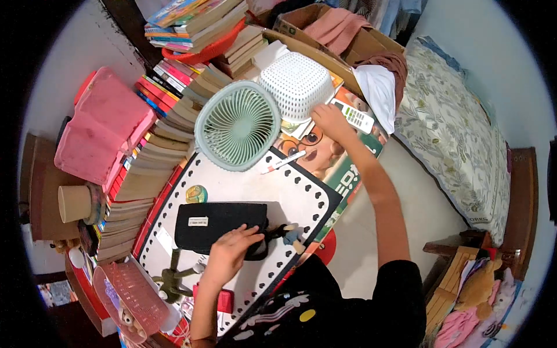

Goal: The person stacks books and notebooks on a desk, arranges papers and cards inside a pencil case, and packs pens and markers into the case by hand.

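My left hand (pixel 229 255) lies over the right end of a black fabric pouch (pixel 226 225), fingers stretched out and touching it. A dark cord with a small blue-grey charm (pixel 292 236) extends from that end. Farther off, my right hand (pixel 332 123) is closed at the near right rim of a white perforated plastic basket (pixel 296 81), which sits bottom up. Left of it stands a round grey-green slatted basket (pixel 239 124). A white marker (pixel 284 162) lies in front of the two baskets. Beside my right hand is a white remote control (pixel 355 116).
The table mat (pixel 232 184) has a black, heart-patterned border. On it are a small round tin (pixel 196 194), a green plush toy (pixel 174 279) and a red box (pixel 225 301). Book stacks (pixel 168 145) line the left side. Behind is a cardboard box (pixel 371 43); a bed (pixel 452 139) is right.
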The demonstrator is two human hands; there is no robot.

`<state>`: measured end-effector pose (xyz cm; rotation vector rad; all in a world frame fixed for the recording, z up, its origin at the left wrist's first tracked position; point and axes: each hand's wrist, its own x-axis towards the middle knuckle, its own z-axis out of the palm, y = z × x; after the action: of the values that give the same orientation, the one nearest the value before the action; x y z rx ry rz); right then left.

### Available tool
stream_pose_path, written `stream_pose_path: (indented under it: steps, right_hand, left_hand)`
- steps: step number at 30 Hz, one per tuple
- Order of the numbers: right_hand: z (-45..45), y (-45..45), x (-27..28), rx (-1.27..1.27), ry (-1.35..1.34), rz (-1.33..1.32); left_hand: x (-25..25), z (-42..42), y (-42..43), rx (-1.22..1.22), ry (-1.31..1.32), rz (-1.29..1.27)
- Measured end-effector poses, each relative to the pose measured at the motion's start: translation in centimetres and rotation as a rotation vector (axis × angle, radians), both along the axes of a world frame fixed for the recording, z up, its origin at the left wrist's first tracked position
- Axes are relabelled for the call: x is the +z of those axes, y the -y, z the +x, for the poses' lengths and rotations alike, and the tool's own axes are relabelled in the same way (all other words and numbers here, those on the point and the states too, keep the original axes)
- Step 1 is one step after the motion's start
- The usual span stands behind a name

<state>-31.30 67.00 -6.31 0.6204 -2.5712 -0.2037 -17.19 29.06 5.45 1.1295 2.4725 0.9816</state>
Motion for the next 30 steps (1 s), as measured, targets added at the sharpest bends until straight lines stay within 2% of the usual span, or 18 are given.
stream_pose_path:
  steps: [1, 4, 9, 12, 20, 23, 25, 26, 28, 30]
  right_hand:
    - [-0.5, -0.4, 0.9, 0.004, 0.104, 0.005]
    - [-2.2, -0.6, 2.9, 0.117, 0.056, 0.009]
    - [-3.1, -0.2, 1.9, 0.367, 0.122, -0.237]
    - [-3.1, -0.1, 0.5, 0.402, 0.046, -0.233]
    - [-3.5, -0.8, 0.4, 0.483, 0.164, -0.144]
    - [-2.8, -1.0, 1.1, 0.416, 0.114, -0.244]
    - [-2.4, -1.6, 1.2, -0.016, 0.176, -0.748]
    - [-2.2, -2.0, 1.4, -0.019, 0.18, -0.745]
    - [-2.7, -2.6, 2.5, -0.19, -0.151, -0.717]
    - [-3.6, -3.1, 3.9, -0.176, -0.078, -0.638]
  left_hand:
    - [0.2, -0.2, -0.3, 0.018, 0.031, -0.008]
    - [0.4, -0.7, -1.4, 0.064, 0.082, 0.007]
    - [0.9, -1.4, -2.8, 0.157, 0.115, -0.015]
    - [1.2, -1.7, -3.2, 0.185, 0.139, -0.036]
    - [1.0, -2.3, -3.9, 0.222, 0.176, -0.031]
    - [0.9, -2.2, -3.9, 0.248, 0.182, -0.036]
    - [0.7, -2.1, -3.7, 0.246, 0.171, -0.038]
    - [0.8, -2.0, -3.6, 0.244, 0.176, -0.036]
    - [0.9, -2.2, -3.6, 0.251, 0.189, -0.036]
    - [0.7, -2.4, -3.5, 0.24, 0.19, -0.018]
